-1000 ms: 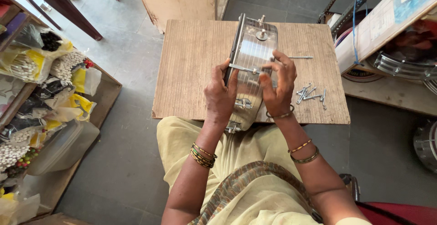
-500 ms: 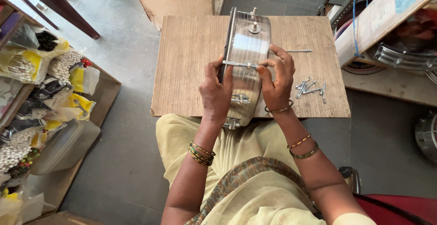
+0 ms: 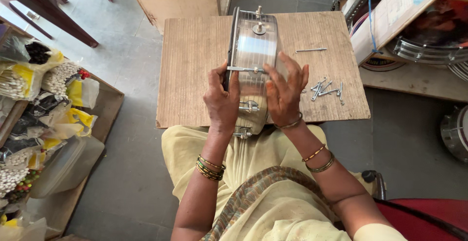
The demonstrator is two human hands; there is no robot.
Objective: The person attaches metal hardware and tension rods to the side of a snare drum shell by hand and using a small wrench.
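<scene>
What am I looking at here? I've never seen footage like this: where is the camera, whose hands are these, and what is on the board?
The camera sits on the person's head and looks down, so both hands are their own. The left hand and right hand hold a shiny metal drum shell standing on its edge on a wooden board. The left fingers sit by a thin rod across the shell. Loose metal bolts lie on the board to the right, with one long rod beyond them. Bags of small parts sit at the left.
</scene>
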